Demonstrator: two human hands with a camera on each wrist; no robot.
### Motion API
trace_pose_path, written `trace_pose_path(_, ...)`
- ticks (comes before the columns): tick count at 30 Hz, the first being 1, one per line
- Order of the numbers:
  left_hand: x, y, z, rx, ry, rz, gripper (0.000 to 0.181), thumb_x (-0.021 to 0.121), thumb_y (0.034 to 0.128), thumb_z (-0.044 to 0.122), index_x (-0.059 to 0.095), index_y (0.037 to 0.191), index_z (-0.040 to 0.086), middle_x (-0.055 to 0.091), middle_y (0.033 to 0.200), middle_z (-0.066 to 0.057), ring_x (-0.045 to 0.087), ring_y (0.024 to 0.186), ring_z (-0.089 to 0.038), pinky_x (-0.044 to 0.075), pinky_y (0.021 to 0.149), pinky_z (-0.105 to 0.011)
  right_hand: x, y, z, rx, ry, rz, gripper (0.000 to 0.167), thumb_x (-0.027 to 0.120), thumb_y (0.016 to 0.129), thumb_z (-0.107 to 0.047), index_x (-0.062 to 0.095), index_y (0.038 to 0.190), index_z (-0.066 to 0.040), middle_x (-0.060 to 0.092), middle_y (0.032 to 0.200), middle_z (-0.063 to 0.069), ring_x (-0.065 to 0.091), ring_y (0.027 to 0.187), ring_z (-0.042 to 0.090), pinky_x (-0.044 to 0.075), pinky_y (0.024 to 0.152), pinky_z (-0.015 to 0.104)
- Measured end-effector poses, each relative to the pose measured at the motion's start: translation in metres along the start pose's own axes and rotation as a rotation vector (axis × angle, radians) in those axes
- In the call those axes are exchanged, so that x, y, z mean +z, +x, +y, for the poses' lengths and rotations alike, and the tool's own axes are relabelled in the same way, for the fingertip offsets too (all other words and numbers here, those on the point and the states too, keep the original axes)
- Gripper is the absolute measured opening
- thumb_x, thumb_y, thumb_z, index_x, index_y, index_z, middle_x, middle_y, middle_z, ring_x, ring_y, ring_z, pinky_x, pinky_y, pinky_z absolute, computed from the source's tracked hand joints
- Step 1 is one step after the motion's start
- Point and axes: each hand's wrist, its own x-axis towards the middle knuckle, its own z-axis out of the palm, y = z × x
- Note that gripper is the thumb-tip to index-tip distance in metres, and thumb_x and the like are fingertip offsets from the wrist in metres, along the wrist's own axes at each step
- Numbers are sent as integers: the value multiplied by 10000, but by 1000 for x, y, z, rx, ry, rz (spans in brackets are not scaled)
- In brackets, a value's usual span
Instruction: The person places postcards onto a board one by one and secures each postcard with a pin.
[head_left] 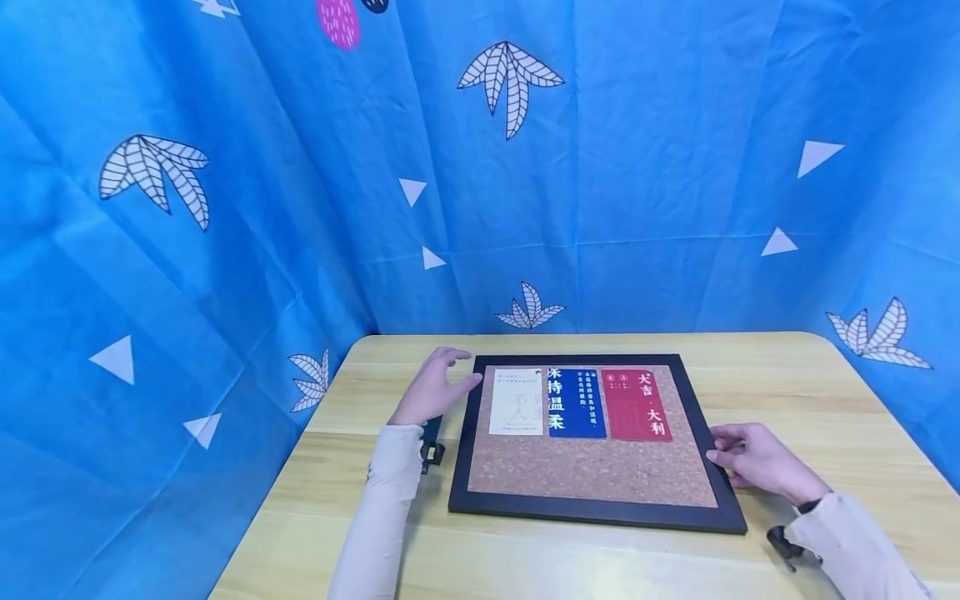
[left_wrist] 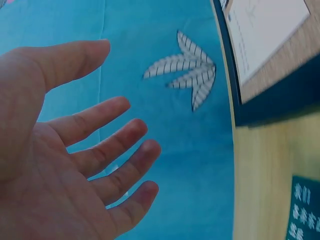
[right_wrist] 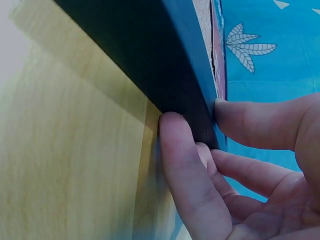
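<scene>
A black-framed cork board (head_left: 592,475) lies on the table. Along its upper part, a white card (head_left: 516,402), a blue card (head_left: 576,404) and a red card (head_left: 637,405) sit side by side. My right hand (head_left: 761,457) grips the board's right edge; in the right wrist view the thumb (right_wrist: 260,122) is on the frame's face and the fingers (right_wrist: 182,155) reach round its underside. Beside the upper left corner is my left hand (head_left: 435,387), its fingers spread and holding nothing. The left wrist view shows that palm (left_wrist: 55,185) apart from the board.
A dark green card (left_wrist: 302,212) with white writing is on the table left of the board, partly hidden by the left arm in the head view. Blue patterned curtains (head_left: 637,183) hang behind and beside the wooden table (head_left: 525,567).
</scene>
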Motion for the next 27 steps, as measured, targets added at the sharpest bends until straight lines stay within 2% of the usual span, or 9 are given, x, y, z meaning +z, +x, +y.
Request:
trace_pose_path(6, -10, -9, -29, -76, -54, 48, 579, 683, 985, 416, 553, 1464, 116, 537, 1501, -116, 511, 1396, -353, 458, 1126, -572, 0, 0, -3, 6, 2, 1, 551, 603, 1014, -85, 408, 1434, 213, 604, 1167, 228, 637, 911, 174, 607, 654, 326)
trace_pose_path(13, -13, -18, -57, -130, -64, 29, 614, 663, 994, 447, 520, 1485, 106, 475, 1557, -161, 467, 1440, -399, 419, 1157, -608, 0, -1, -1, 28, 10, -1, 558, 602, 1018, -91, 401, 1444, 208, 601, 1162, 208, 631, 909, 170, 607, 659, 326)
trace_pose_path(19, -18, -22, -72, -172, -42, 30, 614, 647, 1011, 403, 481, 1513, 90, 407, 1609, -186, 413, 1474, -428, 371, 1184, -635, 0, 0, -1, 34, -4, 5, 563, 599, 1025, -100, 395, 1453, 203, 605, 1172, 218, 631, 903, 167, 599, 648, 320)
trace_pose_path(27, -16, -26, -90, -225, -13, -58, 714, 621, 1028, 391, 338, 1588, 49, 311, 1661, -234, 331, 1521, -457, 313, 1215, -644, 1, -1, -2, 23, -8, 6, 550, 594, 1022, -87, 402, 1445, 207, 607, 1162, 210, 639, 902, 171, 601, 646, 322)
